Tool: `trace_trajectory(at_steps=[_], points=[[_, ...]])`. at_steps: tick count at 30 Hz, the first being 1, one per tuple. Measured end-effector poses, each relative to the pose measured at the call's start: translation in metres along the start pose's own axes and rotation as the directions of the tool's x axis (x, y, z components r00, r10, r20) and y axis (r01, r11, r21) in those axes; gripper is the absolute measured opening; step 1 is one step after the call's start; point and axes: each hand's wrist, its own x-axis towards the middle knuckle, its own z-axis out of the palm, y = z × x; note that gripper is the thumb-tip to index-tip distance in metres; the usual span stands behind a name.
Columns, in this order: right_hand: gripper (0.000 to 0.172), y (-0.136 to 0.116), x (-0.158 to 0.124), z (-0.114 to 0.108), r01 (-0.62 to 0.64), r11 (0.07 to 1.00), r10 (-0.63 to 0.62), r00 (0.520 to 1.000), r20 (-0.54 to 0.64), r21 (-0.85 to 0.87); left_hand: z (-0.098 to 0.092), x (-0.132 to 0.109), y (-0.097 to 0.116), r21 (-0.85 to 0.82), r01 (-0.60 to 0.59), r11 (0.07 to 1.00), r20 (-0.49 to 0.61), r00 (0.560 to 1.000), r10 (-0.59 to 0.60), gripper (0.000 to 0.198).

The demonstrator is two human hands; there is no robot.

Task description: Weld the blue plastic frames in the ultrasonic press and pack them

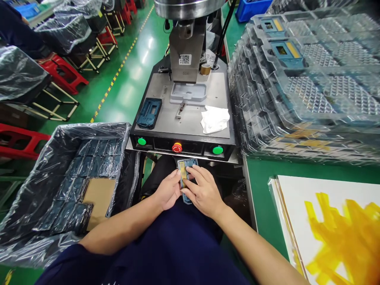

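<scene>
Both my hands hold one small blue plastic part over my lap, just below the press table. My left hand grips its left edge with the thumb on a yellow strip that runs along the part. My right hand lies over the right side, fingers pressed on the part and the strip. A second blue part lies on the left of the grey press plate. A grey fixture nest sits under the press head.
A crumpled white cloth lies on the plate. Green buttons flank a red stop button. A plastic-lined bin of blue parts stands at left. Stacked clear trays fill the right; yellow tape strips lie on white sheets.
</scene>
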Motion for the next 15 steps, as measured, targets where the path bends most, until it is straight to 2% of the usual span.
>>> trace_trajectory(at_steps=[3, 6, 8, 10, 13, 15], points=[[0.024, -0.001, -0.001, -0.002, -0.016, 1.000, 0.016, 0.999, -0.051, 0.007, 0.000, 0.000, 0.000, -0.011, -0.001, 1.000, 0.008, 1.000, 0.001, 0.026], [0.042, -0.005, -0.003, -0.005, -0.130, 0.991, 0.130, 0.987, -0.099, 0.009, -0.001, 0.000, 0.002, -0.037, -0.045, 0.998, 0.013, 0.999, 0.046, 0.025], [0.059, -0.008, -0.004, -0.007, -0.236, 0.972, 0.236, 0.971, -0.041, -0.007, -0.002, 0.000, 0.003, -0.059, -0.071, 0.996, 0.003, 0.997, 0.071, 0.025], [0.068, -0.013, -0.004, -0.008, -0.323, 0.946, 0.325, 0.943, 0.069, -0.030, -0.004, -0.001, 0.005, -0.072, -0.083, 0.994, -0.006, 0.997, 0.083, 0.027], [0.067, -0.018, 0.003, -0.010, -0.397, 0.916, 0.398, 0.889, 0.229, -0.052, -0.006, -0.002, 0.007, -0.081, -0.114, 0.990, 0.014, 0.993, 0.115, 0.029], [0.064, -0.020, 0.013, -0.013, -0.405, 0.911, 0.408, 0.867, 0.285, -0.073, -0.009, -0.002, 0.009, -0.077, -0.134, 0.988, 0.056, 0.989, 0.138, 0.032]])
